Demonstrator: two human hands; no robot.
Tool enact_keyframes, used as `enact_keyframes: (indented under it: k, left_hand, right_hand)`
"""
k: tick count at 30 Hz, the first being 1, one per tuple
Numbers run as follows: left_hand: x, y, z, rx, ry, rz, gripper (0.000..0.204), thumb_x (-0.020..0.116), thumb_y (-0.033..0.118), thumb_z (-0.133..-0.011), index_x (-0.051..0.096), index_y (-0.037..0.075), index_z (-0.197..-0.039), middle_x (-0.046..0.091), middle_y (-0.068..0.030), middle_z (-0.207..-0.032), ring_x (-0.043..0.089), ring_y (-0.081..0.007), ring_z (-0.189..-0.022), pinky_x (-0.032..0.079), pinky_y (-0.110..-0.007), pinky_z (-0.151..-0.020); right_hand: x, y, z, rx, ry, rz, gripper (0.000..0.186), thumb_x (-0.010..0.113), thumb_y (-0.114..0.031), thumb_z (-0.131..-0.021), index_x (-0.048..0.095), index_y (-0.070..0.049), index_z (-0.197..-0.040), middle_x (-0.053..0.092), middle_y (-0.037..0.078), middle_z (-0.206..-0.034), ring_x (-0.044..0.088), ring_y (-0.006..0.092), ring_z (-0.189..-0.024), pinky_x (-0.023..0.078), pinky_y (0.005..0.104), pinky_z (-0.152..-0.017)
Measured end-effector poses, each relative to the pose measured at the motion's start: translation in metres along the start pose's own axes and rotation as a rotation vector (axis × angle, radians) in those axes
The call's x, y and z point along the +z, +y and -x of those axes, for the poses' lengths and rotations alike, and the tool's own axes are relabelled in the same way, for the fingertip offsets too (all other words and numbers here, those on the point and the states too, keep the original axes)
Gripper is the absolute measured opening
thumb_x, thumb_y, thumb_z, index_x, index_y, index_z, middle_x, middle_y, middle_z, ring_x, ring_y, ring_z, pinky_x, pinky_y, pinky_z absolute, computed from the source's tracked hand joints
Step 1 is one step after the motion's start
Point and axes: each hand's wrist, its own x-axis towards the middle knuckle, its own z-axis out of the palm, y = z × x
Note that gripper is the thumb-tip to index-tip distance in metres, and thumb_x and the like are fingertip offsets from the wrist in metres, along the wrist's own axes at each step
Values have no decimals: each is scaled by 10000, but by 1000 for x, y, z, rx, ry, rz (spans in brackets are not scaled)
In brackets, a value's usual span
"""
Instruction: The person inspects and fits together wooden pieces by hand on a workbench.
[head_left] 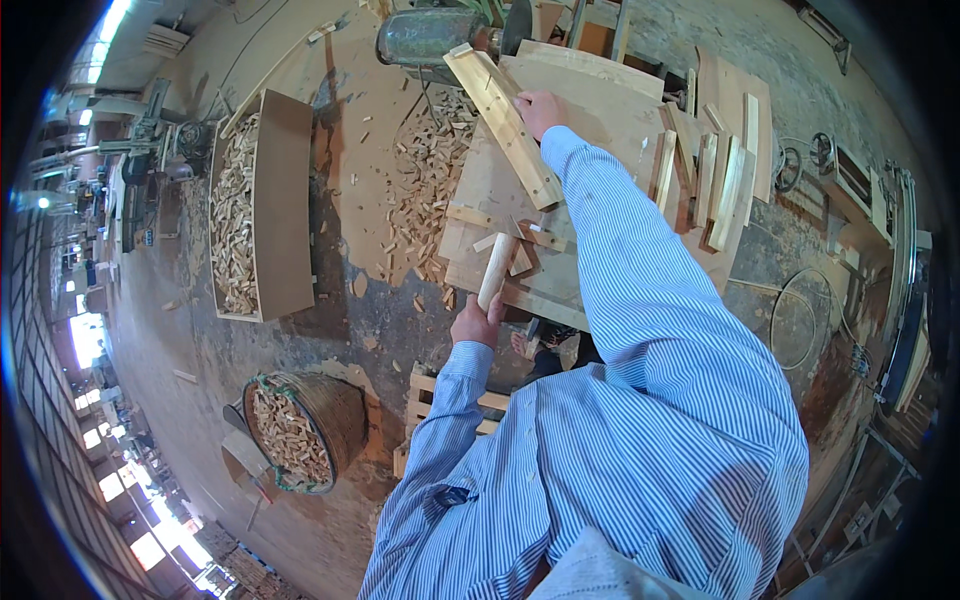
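Observation:
My left hand (478, 322) is closed around the lower end of a short pale wooden piece (495, 272), which points up over the near left part of the worktable (590, 110). Farther off, my right arm stretches across the tabletop. My right hand (541, 112) grips the right edge of a long, thick wooden bar (508, 130) with dark spots along it. The bar lies slantwise on the table, its far end close to a green motor (428, 38) and a dark disc (517, 25). Small wood offcuts (520, 260) lie beside the piece in my left hand.
Wooden strips (722, 195) lie on the table's right side. A heap of offcuts (435, 165) covers the floor to the left. Beyond it stands a long wooden box (284, 205) full of offcuts. A wicker basket (345, 420) of offcuts stands at lower left, near a slatted crate (420, 395).

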Motion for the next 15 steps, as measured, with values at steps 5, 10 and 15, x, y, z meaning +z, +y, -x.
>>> enact_keyframes:
  k: [5,10,15]
  left_hand:
    - [-5,27,-20,24,36,-16,592,495,639,-959,558,52,-996,697,-249,-852,684,-453,-829,532,-556,-720]
    - [-8,49,-42,17,30,-17,636,471,648,-965,587,26,-1017,691,-269,-838,678,-466,-828,526,-555,-734]
    - [-5,54,-46,29,78,8,617,476,648,-963,589,43,-1004,692,-248,-830,673,-463,-819,518,-551,-732]
  right_hand:
    - [-10,9,-32,-32,11,-3,231,643,-283,-922,776,-150,-1058,728,151,-1055,673,366,-997,515,456,-907]
    - [-15,19,-64,2,-23,67,286,624,-332,-919,777,-141,-1068,736,132,-1066,689,363,-968,527,443,-902]
    - [-25,26,-79,-43,29,127,282,605,-323,-925,777,-137,-1049,733,133,-1073,674,360,-1010,514,446,-923]
